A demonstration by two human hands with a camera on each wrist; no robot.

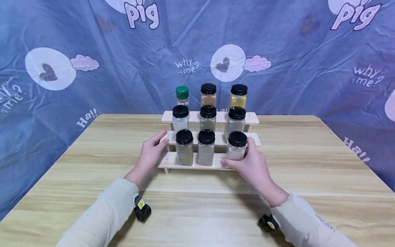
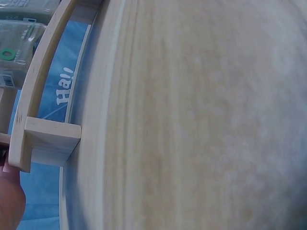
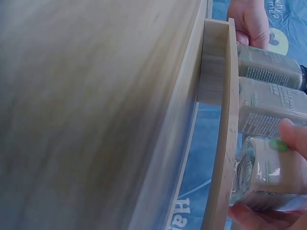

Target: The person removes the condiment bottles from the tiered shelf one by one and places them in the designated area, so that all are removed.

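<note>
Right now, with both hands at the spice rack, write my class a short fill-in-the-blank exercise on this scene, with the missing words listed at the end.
1. The wooden rack holds ____ jars in all.
2. Only one jar, at the back left, has a ____ lid; the others are black.
3. The right hand grips the front jar at the rack's ____ end.
4. The left hand touches the rack's ____ end.

Missing words: nine; green; right; left

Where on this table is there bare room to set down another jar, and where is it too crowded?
Bare wood lies on the table right of the rack, left of it toward the blue cloth, and in front between the sleeves. The rack's three steps are crowded: three jars each, the left hand at its end, the right hand gripping the front right jar.
</note>
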